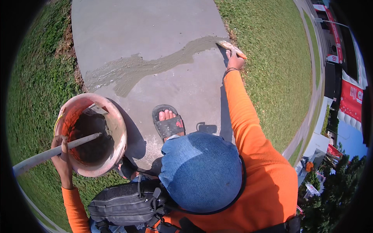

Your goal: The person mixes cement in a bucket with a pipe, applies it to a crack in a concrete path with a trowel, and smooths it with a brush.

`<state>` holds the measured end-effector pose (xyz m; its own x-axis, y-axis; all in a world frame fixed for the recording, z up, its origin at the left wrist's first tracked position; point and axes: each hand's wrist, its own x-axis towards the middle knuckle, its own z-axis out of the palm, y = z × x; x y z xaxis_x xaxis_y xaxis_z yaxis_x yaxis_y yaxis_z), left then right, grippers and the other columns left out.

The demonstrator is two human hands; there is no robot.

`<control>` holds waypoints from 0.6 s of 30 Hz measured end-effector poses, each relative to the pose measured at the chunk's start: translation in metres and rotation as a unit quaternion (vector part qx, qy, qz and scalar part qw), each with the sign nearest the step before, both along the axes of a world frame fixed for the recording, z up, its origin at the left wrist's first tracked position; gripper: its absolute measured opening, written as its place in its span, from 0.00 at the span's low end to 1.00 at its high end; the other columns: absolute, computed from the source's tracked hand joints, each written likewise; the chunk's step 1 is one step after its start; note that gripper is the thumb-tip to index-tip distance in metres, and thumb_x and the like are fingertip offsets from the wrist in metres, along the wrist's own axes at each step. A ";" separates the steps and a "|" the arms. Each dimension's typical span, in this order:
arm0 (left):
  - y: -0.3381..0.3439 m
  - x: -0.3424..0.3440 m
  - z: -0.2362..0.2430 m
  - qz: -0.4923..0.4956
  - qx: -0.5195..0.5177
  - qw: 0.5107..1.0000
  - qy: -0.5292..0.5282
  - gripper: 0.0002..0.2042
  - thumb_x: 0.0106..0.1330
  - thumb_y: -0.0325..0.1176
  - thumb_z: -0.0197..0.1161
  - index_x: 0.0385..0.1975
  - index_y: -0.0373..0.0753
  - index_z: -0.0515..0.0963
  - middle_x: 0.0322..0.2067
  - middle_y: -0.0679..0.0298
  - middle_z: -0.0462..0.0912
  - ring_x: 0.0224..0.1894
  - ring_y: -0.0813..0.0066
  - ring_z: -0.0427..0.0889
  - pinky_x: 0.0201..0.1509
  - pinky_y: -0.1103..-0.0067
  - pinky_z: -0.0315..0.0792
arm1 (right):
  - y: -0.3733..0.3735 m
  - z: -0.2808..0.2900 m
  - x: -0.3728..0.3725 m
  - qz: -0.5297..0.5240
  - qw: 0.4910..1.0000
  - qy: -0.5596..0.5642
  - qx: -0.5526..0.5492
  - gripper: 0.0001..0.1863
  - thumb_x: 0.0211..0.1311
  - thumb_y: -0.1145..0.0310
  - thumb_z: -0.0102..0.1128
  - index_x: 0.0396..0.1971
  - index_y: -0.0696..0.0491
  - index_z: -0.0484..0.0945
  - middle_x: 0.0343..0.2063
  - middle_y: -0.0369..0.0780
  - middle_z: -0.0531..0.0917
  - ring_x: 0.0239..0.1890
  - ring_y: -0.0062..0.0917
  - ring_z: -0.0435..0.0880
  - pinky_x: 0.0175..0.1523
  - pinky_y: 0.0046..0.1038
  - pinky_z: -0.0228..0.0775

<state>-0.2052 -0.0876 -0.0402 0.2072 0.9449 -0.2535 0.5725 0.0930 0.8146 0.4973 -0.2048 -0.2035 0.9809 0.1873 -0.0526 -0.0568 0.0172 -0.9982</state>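
My right hand (235,61) is closed round a brush (229,46) with an orange-tipped handle. Its bristle end touches the right end of a wet, darker grey cement strip (155,64), which runs across the concrete path (143,19). On the left, my left hand (61,155) has its fingers wrapped round a pale pole (42,157), right beside the bucket's rim. One end of the pole reaches into the reddish-white bucket (121,132), over dark grey wet mix (91,141). A yellow handle (57,122) shows at the bucket's left edge.
Grass lies on both sides of the path, a lawn (272,70) on the right and more grass (35,77) on the left. My sandalled foot (169,120) stands just below the wet strip. A black bag (120,206) hangs at my waist. Red-and-white structures (351,99) stand far right.
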 end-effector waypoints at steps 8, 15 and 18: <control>-0.002 -0.001 -0.001 0.002 0.013 1.000 0.007 0.10 0.71 0.35 0.58 0.34 0.34 0.73 0.31 0.70 0.72 0.36 0.83 0.67 0.44 0.83 0.63 | 0.002 0.026 0.017 0.006 0.999 -0.010 -0.043 0.14 0.63 0.74 0.63 0.47 0.62 0.76 0.37 0.43 0.83 0.36 0.27 0.87 0.38 0.25 0.83; 0.002 -0.003 -0.002 -0.012 0.003 1.000 0.007 0.09 0.70 0.35 0.58 0.34 0.34 0.73 0.32 0.70 0.72 0.36 0.82 0.67 0.44 0.83 0.63 | 0.010 0.057 0.034 0.170 0.755 -0.387 -0.502 0.20 0.56 0.59 0.67 0.42 0.58 0.79 0.38 0.50 0.84 0.41 0.43 0.83 0.47 0.40 0.75; 0.003 -0.007 -0.005 -0.010 0.004 1.000 0.007 0.09 0.70 0.35 0.57 0.35 0.34 0.74 0.33 0.69 0.72 0.37 0.82 0.68 0.45 0.83 0.63 | 0.032 0.055 0.022 0.230 0.721 -0.438 -0.486 0.18 0.57 0.58 0.66 0.36 0.58 0.77 0.36 0.50 0.83 0.44 0.44 0.81 0.49 0.43 0.73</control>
